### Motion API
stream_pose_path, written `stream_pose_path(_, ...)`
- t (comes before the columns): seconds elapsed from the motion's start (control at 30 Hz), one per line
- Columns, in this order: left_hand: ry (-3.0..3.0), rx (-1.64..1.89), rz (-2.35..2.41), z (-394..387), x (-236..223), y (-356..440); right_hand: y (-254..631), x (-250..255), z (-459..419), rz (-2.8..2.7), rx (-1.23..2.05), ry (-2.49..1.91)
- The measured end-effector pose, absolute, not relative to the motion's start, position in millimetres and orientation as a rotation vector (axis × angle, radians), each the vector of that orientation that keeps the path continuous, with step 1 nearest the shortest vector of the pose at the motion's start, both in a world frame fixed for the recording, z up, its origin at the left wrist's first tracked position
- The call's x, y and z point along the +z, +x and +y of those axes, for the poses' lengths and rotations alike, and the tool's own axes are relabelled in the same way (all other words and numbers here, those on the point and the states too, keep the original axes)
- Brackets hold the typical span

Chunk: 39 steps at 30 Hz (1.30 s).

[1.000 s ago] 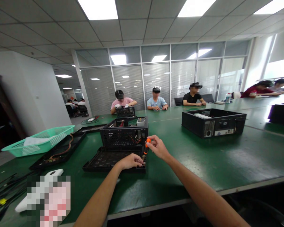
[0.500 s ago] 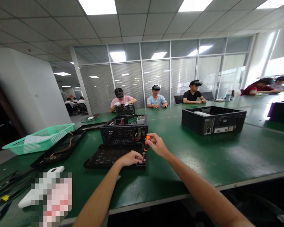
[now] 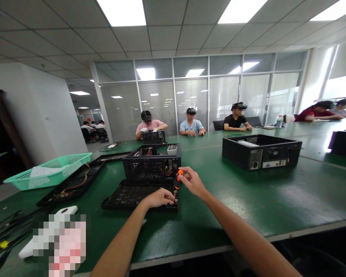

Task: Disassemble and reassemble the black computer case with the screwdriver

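Note:
An orange-and-black screwdriver is gripped near its top by my right hand, its shaft pointing down to the right end of a black front panel. My left hand is closed at that same end, fingertips pressed together close to the screwdriver's tip. What they pinch, if anything, is too small to make out. The panel lies flat with its hollow side up. Right behind it stands an open black computer case, with wires and a metal box visible inside.
A second computer case sits to the right on the green table. Left are a mint plastic basket, a black side panel, a white device and black cables. Several people sit across the table.
The whole view has shifted slightly, so things appear a little lower. Both hands stay at the panel's right end, the screwdriver still in my right hand.

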State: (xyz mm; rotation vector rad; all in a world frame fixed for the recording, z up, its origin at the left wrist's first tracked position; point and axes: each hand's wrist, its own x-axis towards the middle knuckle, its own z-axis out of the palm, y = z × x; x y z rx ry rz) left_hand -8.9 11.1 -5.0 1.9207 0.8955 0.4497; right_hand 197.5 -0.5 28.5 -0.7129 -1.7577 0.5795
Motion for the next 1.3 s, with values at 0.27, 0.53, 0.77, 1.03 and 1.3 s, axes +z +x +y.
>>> stream_pose_path(0.27,1.920,0.445,0.918,9.2,-3.0,-8.0,198.9,28.6,-0.9,-1.742,0.638,-0.658)
stream_pose_path(0.53,1.913,0.450,0.910,11.5,-5.2,-8.9,198.7,29.0,2.9,-1.706,0.797,-0.544)
stream_pose_path(0.77,1.931,0.462,0.900,10.2,-3.8,-8.2,197.9,28.9,1.8,-1.708,0.742,-0.606)
stream_pose_path(1.03,1.925,0.457,0.907,8.1,-1.8,-7.7,197.7,27.2,3.7,-1.711,0.680,-0.645)
stream_pose_path(1.3,1.945,0.461,0.904,10.5,-3.5,-8.6,197.7,32.4,-1.8,-1.722,0.550,-0.636)
